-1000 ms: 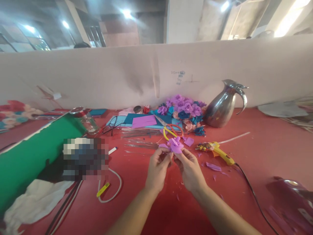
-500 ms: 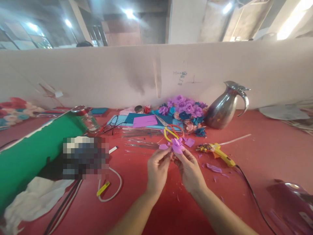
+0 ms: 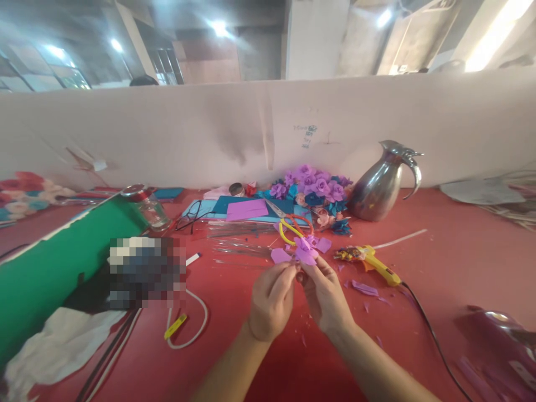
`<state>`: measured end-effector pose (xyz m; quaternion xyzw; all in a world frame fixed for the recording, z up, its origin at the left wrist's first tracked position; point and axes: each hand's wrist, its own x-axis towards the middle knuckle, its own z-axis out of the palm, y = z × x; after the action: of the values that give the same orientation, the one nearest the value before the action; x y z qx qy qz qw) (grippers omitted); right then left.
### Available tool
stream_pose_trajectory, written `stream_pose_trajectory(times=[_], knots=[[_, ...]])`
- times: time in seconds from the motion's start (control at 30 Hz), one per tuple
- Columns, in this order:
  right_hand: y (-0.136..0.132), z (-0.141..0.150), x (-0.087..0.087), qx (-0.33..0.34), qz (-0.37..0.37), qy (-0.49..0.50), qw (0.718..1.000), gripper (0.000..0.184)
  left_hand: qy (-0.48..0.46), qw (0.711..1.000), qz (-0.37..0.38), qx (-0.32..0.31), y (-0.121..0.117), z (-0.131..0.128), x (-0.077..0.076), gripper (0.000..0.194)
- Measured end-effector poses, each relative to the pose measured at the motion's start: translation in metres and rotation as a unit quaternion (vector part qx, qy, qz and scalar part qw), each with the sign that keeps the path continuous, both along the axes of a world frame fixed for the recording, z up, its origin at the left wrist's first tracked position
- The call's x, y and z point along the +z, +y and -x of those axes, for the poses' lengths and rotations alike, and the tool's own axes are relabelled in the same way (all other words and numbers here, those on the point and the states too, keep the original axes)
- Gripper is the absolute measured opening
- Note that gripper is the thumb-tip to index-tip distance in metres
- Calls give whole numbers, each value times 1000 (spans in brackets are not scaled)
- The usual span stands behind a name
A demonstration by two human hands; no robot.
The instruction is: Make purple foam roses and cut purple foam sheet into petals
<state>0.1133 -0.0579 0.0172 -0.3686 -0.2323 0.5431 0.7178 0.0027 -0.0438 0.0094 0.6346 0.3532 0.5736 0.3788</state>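
Observation:
Over the red table [image 3: 452, 262], both hands meet at a small purple foam flower [image 3: 304, 252]. My left hand [image 3: 271, 300] curls its fingers and pinches the flower's left side from below. From the right, my right hand [image 3: 325, 296] pinches the flower's base with its fingertips. A loose purple petal [image 3: 280, 255] lies just left of the flower. Beyond the flower lie yellow-and-orange scissors [image 3: 293, 226]. A yellow glue gun [image 3: 372, 261] rests to the right of my hands, its black cord trailing toward the near right.
A bunch of purple and blue foam flowers [image 3: 314, 190] and a steel jug [image 3: 383, 181] stand by the white partition. Foam sheets [image 3: 245, 208], thin wires [image 3: 238, 237], a glass jar [image 3: 147, 206], a green roll [image 3: 50, 262] and a white cable [image 3: 188, 321] lie left. Purple scraps [image 3: 364, 287] lie right.
My left hand has curled in tighter and shifted slightly toward me. The flower stays pinched between both hands. A loose petal now shows more plainly to its left.

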Motion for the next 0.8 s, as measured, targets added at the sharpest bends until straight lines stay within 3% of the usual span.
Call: stream_pose_trajectory(times=[0.1, 0.2, 0.37, 0.47, 0.57, 0.7, 0.8], knots=[[0, -1, 2, -2, -5, -4, 1000, 18, -97, 989, 112, -15, -1, -8, 12, 11], [-1, -2, 4, 10, -9, -38, 999, 17, -149, 961, 223, -71, 6, -11, 22, 14], [-4, -1, 4, 4, -39, -155, 987, 17, -226, 901, 339, -148, 15, -9, 21, 15], [-9, -1, 7, -13, -60, -215, 975, 14, -294, 862, 374, -176, 16, -9, 17, 18], [-12, 0, 12, 18, -80, -180, 980, 12, -339, 834, 387, -198, 19, -7, 14, 22], [-12, -2, 19, 73, -68, -50, 994, 20, -321, 832, 384, -239, 22, -4, 11, 21], [-11, -3, 23, 78, -44, -29, 996, 28, -301, 837, 386, -245, 22, -4, 10, 22]])
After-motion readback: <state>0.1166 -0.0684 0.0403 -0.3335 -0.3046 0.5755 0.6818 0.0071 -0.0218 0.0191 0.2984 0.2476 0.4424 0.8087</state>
